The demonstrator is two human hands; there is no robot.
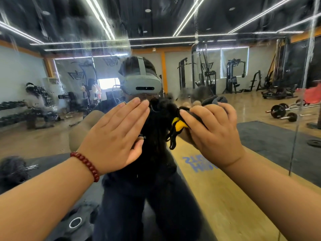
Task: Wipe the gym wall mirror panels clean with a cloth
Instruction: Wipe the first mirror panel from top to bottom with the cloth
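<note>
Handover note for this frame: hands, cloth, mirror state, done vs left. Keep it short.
Left hand: open, fingers straight, laid against the mirror.
Right hand: grips the bunched dark cloth, which has a yellow patch, against the glass at about head height.
Done: cannot tell which area is already wiped.
Left: streaks and smears show across the upper glass; the next panel beyond the seam on the right is also streaked near its top.

Gym: weight machines [234, 75], barbell [283, 111]
</note>
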